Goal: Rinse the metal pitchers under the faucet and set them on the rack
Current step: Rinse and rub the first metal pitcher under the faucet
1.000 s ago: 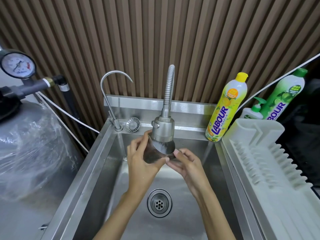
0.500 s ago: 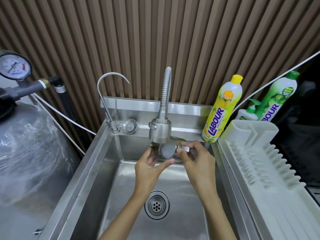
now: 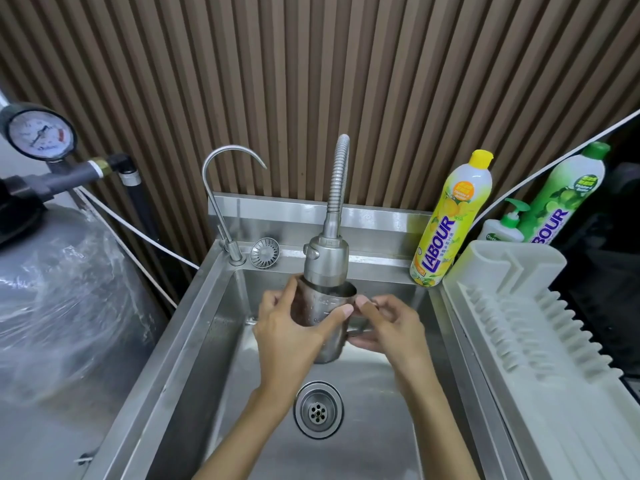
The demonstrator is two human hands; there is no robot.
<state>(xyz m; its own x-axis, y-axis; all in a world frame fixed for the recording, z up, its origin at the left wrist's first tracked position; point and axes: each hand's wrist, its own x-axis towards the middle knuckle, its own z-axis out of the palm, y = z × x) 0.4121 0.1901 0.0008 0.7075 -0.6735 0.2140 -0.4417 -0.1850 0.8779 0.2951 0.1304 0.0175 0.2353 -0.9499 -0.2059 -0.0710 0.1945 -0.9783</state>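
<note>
Stainless pitcher, upright over the sink near its back wall, mouth right under the faucet head; left hand wrapped round the body, right hand pinching the handle. Handling advice: keep the mouth centred under the head, tip out over the drain, then move to the rack at the sink's right edge

Yellow soap bottle upright beside green bottle, strainer basket on sink ledge, seemingly a pressure gauge far left.

We are at a kitchen washing-up corner: steel sink, faucet, dish-soap bottles, drying rack.
</note>
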